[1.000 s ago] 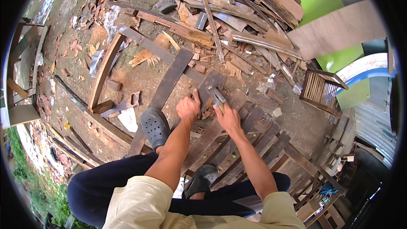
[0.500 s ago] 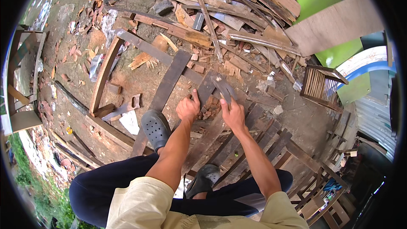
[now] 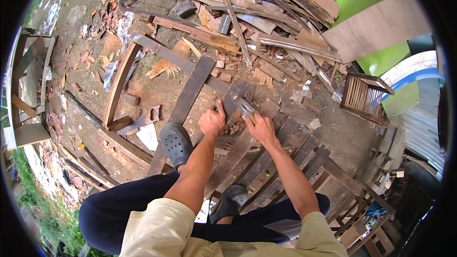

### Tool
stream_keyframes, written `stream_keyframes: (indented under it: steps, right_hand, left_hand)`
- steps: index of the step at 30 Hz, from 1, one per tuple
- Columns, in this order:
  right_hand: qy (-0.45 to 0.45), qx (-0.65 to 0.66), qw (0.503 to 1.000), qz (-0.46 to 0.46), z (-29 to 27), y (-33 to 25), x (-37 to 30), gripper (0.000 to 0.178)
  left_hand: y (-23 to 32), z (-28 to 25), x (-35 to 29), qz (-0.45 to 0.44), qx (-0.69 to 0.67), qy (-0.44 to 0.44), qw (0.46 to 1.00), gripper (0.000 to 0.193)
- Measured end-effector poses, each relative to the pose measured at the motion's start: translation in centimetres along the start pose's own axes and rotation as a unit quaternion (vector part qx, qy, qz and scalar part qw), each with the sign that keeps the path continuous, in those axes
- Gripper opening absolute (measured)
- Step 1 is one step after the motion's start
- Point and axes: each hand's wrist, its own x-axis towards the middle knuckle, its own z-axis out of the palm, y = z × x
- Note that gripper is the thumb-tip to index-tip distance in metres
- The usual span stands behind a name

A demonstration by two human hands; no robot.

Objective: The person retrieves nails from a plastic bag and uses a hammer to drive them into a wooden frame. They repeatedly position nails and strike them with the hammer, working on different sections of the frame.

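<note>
The left hand (image 3: 211,123) was closed over the edge of a dark weathered plank (image 3: 236,96) lying on the dirt ground (image 3: 157,88), just ahead of the grey clog (image 3: 175,143). The right hand (image 3: 260,128) was clenched around the handle of a hammer-like tool (image 3: 243,107), whose head sat against the same plank; the tool's exact type could not be determined. The plank appeared stiff, rough and moderately heavy, and it probably splinters. It would best be held at a long edge, clear of nails and clear of the tool's head. Loose slats (image 3: 266,162) lay under both forearms, and a scrap-wood pile (image 3: 247,14) lay beyond.
</note>
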Motion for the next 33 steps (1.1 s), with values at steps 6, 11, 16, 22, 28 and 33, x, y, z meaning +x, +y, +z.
stream_keyframes:
  steps: [6,11,16,22,28,33]
  right_hand:
    - [0.108,0.050,0.991,-0.056,1.6,1.0,-1.3,0.045]
    - [0.045,0.078,0.995,0.031,0.7,-0.2,0.2,0.056]
    - [0.024,0.130,0.990,0.054,0.7,-3.4,3.7,0.058]
    - [0.094,0.147,0.981,0.085,4.2,-8.4,8.1,0.038]
    - [0.136,0.051,0.984,0.099,7.0,-9.4,7.1,0.032]
    - [0.179,0.017,0.980,0.090,8.0,-9.0,7.1,0.036]
  left_hand:
    - [0.3,-0.2,-0.2,-0.006,-0.001,-0.007,1.000,0.070]
    - [-0.1,0.3,-0.2,0.006,0.000,0.017,1.000,0.070]
    - [0.3,-0.1,-0.3,-0.015,0.003,0.008,1.000,0.072]
    - [0.1,-0.1,0.0,0.018,-0.015,-0.011,1.000,0.076]
    - [-2.9,1.9,0.6,0.070,0.011,0.010,0.997,0.038]
    - [-2.6,1.9,0.5,0.091,-0.018,0.010,0.996,0.035]
